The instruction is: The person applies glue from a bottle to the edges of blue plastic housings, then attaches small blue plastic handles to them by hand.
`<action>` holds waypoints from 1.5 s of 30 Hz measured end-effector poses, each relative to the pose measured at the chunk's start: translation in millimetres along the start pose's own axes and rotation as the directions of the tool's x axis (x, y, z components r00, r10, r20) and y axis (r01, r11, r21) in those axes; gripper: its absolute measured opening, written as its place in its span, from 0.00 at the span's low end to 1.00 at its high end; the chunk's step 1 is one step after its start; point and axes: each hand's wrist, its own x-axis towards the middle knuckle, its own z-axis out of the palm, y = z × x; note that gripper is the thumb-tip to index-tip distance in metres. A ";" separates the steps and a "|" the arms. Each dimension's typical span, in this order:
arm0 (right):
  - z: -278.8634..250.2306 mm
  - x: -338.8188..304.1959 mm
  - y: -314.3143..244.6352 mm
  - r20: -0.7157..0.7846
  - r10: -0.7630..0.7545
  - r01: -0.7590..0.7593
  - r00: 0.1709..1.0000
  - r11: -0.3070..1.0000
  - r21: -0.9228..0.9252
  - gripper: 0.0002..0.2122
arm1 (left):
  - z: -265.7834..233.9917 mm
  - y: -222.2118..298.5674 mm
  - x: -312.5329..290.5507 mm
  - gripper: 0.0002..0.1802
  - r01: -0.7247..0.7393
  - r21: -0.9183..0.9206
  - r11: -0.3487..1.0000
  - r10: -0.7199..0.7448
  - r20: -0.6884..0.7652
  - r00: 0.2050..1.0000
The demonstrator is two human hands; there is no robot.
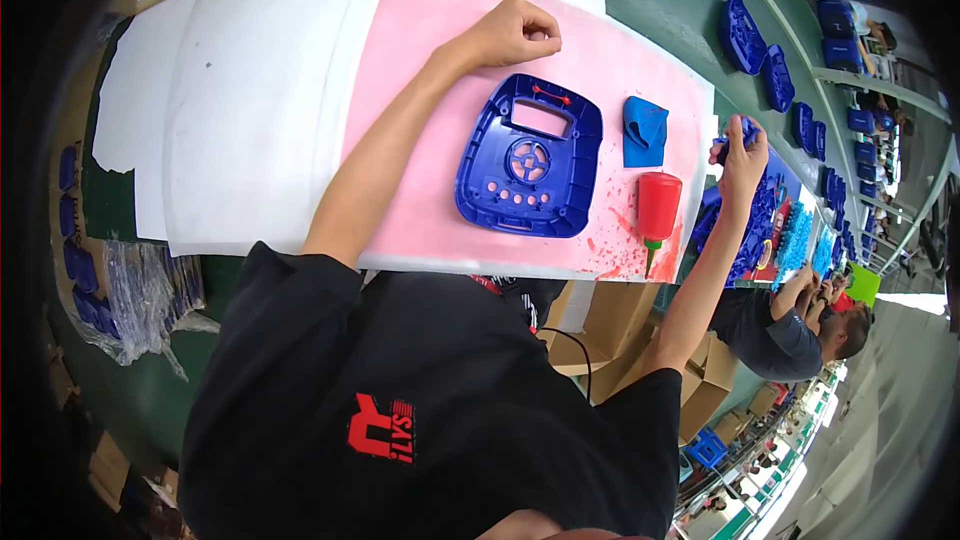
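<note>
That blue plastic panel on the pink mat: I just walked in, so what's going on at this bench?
A person in a black shirt rests the left hand, closed in a fist, on the pink mat just above the blue panel. The right hand grips a small blue part off the mat's right edge. A red squeeze bottle and blue cloth lie nearby.
</note>
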 end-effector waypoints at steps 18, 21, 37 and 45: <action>124.1 -94.6 -85.6 0.645 -0.167 -0.028 0.746 0.959 0.281 0.12 | 2.1 -8.0 6.3 0.08 0.001 -0.077 0.997 0.003 0.049 0.999; 127.4 -89.3 -83.8 0.560 -0.148 0.070 0.815 0.985 0.158 0.12 | 0.8 -4.6 6.1 0.08 0.008 -0.067 0.998 -0.005 0.054 0.999; 163.1 -88.3 -39.7 0.480 -0.743 0.884 0.466 0.416 -0.213 0.16 | 0.5 10.2 3.5 0.11 0.064 -0.301 0.951 -0.070 -0.008 0.998; 168.1 -92.8 -27.8 0.455 -0.723 0.853 0.521 0.467 -0.234 0.13 | 2.3 4.4 6.0 0.10 0.048 -0.244 0.969 -0.047 0.011 0.999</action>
